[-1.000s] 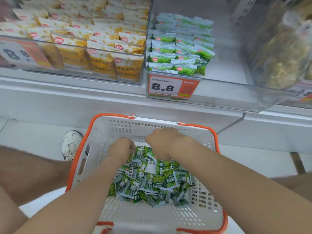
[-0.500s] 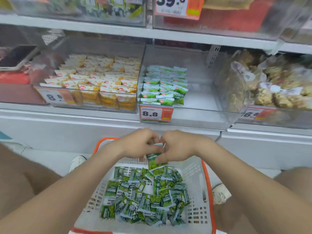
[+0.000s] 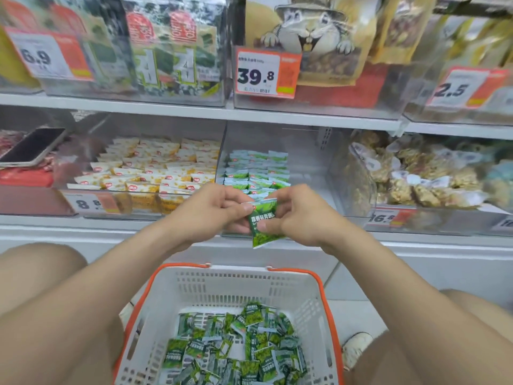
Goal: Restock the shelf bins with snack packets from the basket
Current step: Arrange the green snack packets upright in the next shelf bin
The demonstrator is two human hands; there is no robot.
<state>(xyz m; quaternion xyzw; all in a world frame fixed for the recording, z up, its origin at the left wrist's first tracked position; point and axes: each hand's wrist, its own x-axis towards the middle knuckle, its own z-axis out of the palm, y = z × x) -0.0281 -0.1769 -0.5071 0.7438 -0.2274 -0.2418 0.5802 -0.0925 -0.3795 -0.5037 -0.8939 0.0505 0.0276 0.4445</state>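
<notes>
1. Holding one green packet [image 3: 263, 222] between them, the left hand [image 3: 211, 215] and the right hand [image 3: 301, 218] met in the air in front of the shelf, above the far rim of the basket [image 3: 222, 276].
2. The left hand pinched the packet's upper left corner with thumb and curled fingers. The right hand gripped its right edge, thumb across the printed face. Whether more packets were stacked behind the front one could not be told.
3. The held packet hung just in front of the clear bin [image 3: 305, 176] it seemed meant for, and had not yet passed over the bin's front wall.
4. That bin already held neat rows of matching green packets [image 3: 255, 168] on its left side. Its right half showed bare floor, so plenty of room appeared to remain.
5. A loose heap of the same packets [image 3: 236, 345] covered much of the basket's bottom, so the restocking looked nowhere near its end.
6. The bin to the left held yellow packets [image 3: 155, 168] and looked well filled. Nothing visible in the basket matched them.
7. What seemed left to do was to set this packet into the rows, then reach into the basket for more until the heap was gone or the bin was full.
8. A phone [image 3: 33, 145] lay on goods at the far left, well apart from the work.
</notes>
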